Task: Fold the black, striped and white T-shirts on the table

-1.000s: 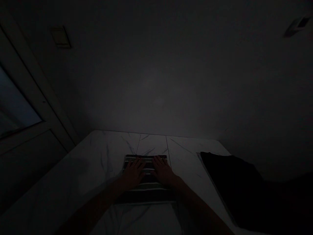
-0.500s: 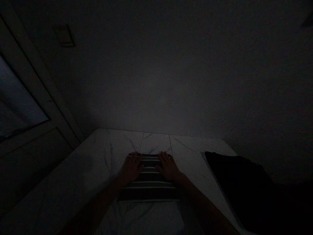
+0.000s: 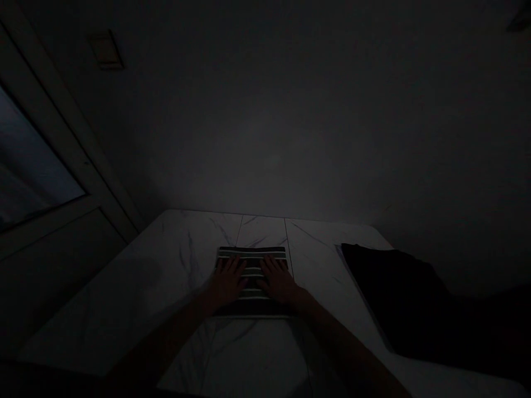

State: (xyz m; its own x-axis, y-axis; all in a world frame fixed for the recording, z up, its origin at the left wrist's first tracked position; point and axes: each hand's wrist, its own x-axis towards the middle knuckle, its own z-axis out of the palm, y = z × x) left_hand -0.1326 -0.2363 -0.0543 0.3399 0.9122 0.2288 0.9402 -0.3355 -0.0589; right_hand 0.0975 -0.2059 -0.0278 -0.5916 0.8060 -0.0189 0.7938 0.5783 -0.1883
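Note:
A striped cloth, dark with pale lines, lies flat as a neat rectangle on the marbled white table. It looks folded, though the dim light hides its layers. On its left part rests my left hand, palm down with the fingers spread. My right hand lies flat on the right part in the same way. Neither hand grips the cloth. Between the two hands the stripes show, and the far edge of the cloth extends beyond my fingertips.
To the right a large black cloth is spread over the tabletop. A plain wall stands behind the table, with a switch plate at upper left. A door with a glass pane is on the left. The room is very dark.
Both hands have slid back from the cloth's far edge towards its middle. The cloth now looks shorter from front to back. The camera view has shifted slightly.

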